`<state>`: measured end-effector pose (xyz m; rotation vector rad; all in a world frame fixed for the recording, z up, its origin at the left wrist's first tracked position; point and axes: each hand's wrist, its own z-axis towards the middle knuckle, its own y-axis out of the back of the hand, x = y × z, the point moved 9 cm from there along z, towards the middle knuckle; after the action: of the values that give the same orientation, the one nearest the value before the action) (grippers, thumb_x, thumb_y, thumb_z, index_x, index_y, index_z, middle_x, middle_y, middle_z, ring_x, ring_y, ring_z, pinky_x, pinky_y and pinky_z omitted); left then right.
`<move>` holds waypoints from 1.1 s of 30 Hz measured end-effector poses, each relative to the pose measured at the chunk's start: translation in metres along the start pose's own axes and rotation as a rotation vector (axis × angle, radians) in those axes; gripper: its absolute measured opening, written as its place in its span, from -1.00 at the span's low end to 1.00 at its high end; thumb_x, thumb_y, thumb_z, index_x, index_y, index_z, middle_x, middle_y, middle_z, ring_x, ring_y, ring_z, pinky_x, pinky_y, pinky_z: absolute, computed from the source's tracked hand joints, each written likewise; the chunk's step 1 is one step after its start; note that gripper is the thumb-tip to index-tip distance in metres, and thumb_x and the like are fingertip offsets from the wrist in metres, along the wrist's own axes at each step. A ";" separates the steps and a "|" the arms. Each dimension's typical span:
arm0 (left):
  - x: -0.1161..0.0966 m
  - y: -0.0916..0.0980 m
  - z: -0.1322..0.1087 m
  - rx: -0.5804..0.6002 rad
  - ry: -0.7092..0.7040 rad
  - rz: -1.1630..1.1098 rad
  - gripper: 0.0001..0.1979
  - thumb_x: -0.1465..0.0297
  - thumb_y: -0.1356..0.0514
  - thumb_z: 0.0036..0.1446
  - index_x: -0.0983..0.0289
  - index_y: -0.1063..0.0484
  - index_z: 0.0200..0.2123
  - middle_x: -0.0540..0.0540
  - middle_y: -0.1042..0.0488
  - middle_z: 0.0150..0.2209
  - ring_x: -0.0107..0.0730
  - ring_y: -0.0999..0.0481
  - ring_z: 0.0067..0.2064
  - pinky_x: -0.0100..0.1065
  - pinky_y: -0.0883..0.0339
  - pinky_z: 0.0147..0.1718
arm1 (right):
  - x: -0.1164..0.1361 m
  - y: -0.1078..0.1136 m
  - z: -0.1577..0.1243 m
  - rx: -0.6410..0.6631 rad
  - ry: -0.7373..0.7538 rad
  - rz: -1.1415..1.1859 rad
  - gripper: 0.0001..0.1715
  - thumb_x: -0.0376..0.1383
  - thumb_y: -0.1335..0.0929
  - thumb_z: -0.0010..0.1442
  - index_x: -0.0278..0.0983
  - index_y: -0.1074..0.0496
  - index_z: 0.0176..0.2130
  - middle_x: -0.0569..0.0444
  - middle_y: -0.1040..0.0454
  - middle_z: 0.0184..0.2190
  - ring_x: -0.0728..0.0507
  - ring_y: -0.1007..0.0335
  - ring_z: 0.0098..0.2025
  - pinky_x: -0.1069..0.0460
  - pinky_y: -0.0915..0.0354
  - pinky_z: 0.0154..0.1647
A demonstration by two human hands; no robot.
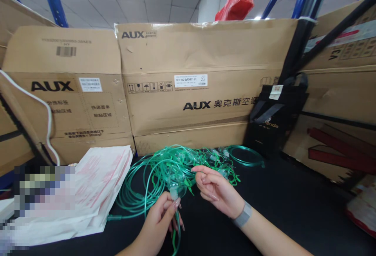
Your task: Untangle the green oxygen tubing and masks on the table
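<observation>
A tangled heap of green plastic tubing (pixel 164 169) with small clear masks lies on the black table (pixel 293 205). My left hand (pixel 161 220) is closed around a strand of the tubing near a clear mask piece (pixel 175 187), low in the view. My right hand (pixel 216 189), with a grey band at the wrist, is palm up just right of it. Its fingers curl and pinch a strand at the edge of the heap. A separate coil of green tubing (pixel 245 156) lies behind to the right.
A stack of white paper pouches with red print (pixel 100 177) lies at the left. Large brown AUX cartons (pixel 199 83) form a wall behind the table. A black tote bag (pixel 276 115) leans against them at the right. A blurred patch covers the lower left.
</observation>
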<state>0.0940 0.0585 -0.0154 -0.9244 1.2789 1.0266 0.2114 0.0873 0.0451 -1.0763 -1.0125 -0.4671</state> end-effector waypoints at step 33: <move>0.002 -0.006 -0.001 0.073 0.048 -0.180 -0.69 0.13 -0.05 0.10 0.28 -0.25 -0.39 -0.09 -0.34 -0.68 -0.55 -0.31 -0.68 -0.53 -0.10 -0.70 | -0.018 0.002 0.001 -0.047 -0.148 -0.308 -0.77 -0.27 -0.38 -0.03 -0.37 -0.51 -0.34 0.07 -0.44 -0.59 0.05 -0.28 -0.62 0.15 -0.02 -0.64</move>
<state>0.0996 0.0553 -0.0173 -0.9935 1.2398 0.8166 0.2038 0.0862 0.0289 -1.0108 -1.3129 -0.6703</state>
